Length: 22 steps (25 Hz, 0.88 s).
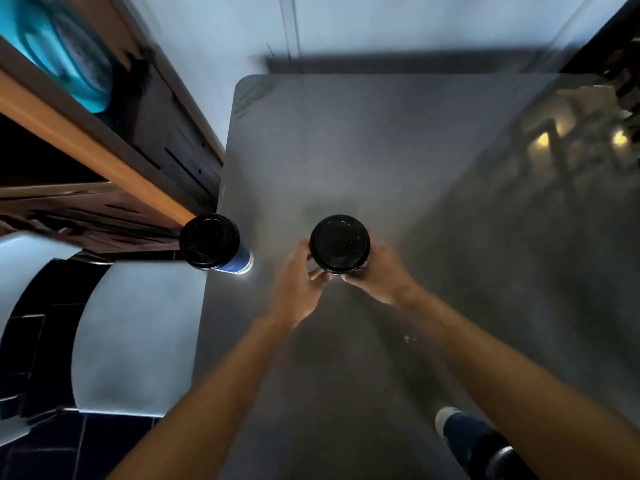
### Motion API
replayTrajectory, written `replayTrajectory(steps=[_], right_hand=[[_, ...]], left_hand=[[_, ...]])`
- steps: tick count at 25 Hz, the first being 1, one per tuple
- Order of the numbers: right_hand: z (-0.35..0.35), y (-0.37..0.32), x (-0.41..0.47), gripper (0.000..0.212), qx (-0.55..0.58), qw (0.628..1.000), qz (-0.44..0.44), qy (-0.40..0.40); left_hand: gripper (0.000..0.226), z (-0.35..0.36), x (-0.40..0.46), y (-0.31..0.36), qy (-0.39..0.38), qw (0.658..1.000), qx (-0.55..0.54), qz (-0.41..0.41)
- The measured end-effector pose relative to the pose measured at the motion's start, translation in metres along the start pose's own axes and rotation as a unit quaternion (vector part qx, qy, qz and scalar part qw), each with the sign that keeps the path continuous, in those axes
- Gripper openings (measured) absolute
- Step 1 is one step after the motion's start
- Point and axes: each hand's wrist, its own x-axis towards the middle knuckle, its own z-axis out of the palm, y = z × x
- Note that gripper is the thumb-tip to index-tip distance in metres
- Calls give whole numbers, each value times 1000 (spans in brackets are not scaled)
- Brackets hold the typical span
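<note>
Centre frame, on the smooth grey metal table: a cup with round black lid, gripped by left hand and right hand, fingers curled round it. Second blue cup left, at table edge.

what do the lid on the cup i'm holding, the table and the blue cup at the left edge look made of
Held cup: its lid looks like black plastic, glossy, with moulded rings. Table: probably brushed stainless steel, grey with blurred reflections of lights. Left-edge cup: wall seems printed blue paper, matte, though blur leaves it open.
</note>
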Motion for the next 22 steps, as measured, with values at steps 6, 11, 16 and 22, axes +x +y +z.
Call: replayTrajectory(steps=[6,11,16,22], right_hand=[[8,8,9,73,11,1000,1,10],[5,5,4,92,36,999,36,-18],[-33,-3,-46,102,96,986,133,39],[-58,-14,-158,55,12,989,85,120]], left_hand=[[56,2,6,-13,5,1000,-18,2],[67,3,0,-16,-10,1000,18,-15],[66,-8,-42,-22,-45,985,150,-79],[45,-5,-132,-2,-79,988,115,63]])
